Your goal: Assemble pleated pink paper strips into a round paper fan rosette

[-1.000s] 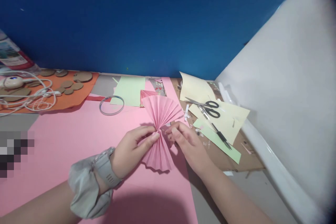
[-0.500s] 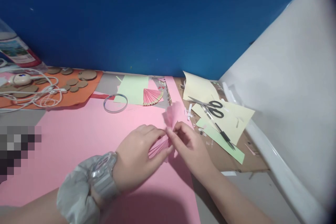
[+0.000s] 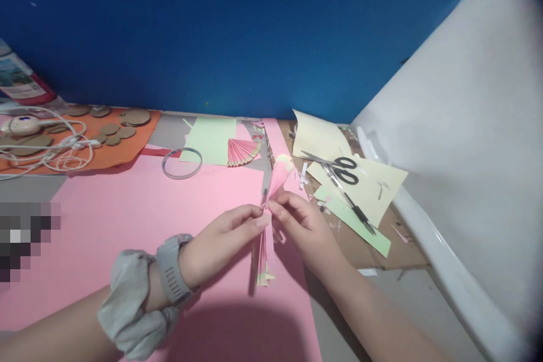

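Observation:
A pleated pink paper fan (image 3: 266, 240) is folded into a narrow strip and held upright above a large pink sheet (image 3: 127, 215). My left hand (image 3: 220, 243) pinches its middle from the left, fingers pressed together. My right hand (image 3: 303, 229) pinches the same spot from the right. The strip's top end leans away from me; its lower end shows a yellowish edge. A grey watch and a grey scrunchie sit on my left wrist.
A second pleated fan (image 3: 241, 151) lies on light green paper (image 3: 210, 138) at the back, beside a clear ring (image 3: 181, 162). Scissors (image 3: 341, 174) rest on pale yellow sheets (image 3: 365, 181) to the right. White cables (image 3: 46, 150) and cardboard discs (image 3: 123, 124) lie on orange paper, left. A white wall rises right.
One second ago the fan was spread open between my hands. It has since been squeezed shut into a narrow strip, turned edge-on, and both hands still pinch its middle.

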`<action>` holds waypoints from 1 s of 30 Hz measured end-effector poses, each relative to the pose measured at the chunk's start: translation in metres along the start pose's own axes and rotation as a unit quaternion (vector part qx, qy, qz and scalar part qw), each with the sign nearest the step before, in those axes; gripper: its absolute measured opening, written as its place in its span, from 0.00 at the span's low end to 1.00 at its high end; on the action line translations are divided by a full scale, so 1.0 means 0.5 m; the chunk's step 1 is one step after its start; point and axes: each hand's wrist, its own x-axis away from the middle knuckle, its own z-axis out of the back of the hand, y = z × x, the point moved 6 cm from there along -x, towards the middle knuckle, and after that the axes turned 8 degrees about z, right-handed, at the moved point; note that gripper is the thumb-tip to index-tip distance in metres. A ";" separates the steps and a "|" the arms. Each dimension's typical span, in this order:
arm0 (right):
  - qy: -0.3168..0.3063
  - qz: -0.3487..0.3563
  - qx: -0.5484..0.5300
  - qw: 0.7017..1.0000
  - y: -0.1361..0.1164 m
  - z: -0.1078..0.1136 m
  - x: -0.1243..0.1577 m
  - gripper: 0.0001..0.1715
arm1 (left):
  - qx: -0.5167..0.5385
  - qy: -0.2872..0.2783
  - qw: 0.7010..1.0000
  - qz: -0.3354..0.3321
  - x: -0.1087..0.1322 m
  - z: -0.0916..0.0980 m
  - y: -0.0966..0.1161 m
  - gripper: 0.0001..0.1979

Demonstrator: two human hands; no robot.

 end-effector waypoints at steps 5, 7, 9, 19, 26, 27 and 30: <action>-0.012 -0.028 0.049 0.998 0.012 0.004 -0.001 0.11 | -0.017 0.031 0.999 0.038 -0.004 0.009 -0.016 0.12; -0.030 -0.049 0.011 0.998 0.019 0.004 0.001 0.11 | -0.024 0.044 0.998 0.039 -0.005 0.017 -0.016 0.11; -0.051 -0.061 -0.049 0.996 0.022 0.002 0.002 0.12 | -0.028 0.049 0.998 0.035 -0.007 0.021 -0.015 0.10; -0.047 -0.025 0.079 0.995 0.004 0.007 0.001 0.05 | -0.127 0.067 0.989 0.013 0.005 0.016 -0.003 0.12; -0.037 -0.014 0.063 0.997 0.008 0.009 0.005 0.06 | -0.041 0.021 0.999 0.006 0.002 0.012 -0.015 0.11; -0.034 -0.015 0.056 0.998 0.009 0.010 0.007 0.06 | -0.022 0.010 1.000 0.006 0.000 0.011 -0.018 0.11; -0.035 -0.039 0.023 0.998 0.021 0.011 0.018 0.10 | 0.036 -0.016 0.999 0.002 -0.004 0.010 -0.024 0.10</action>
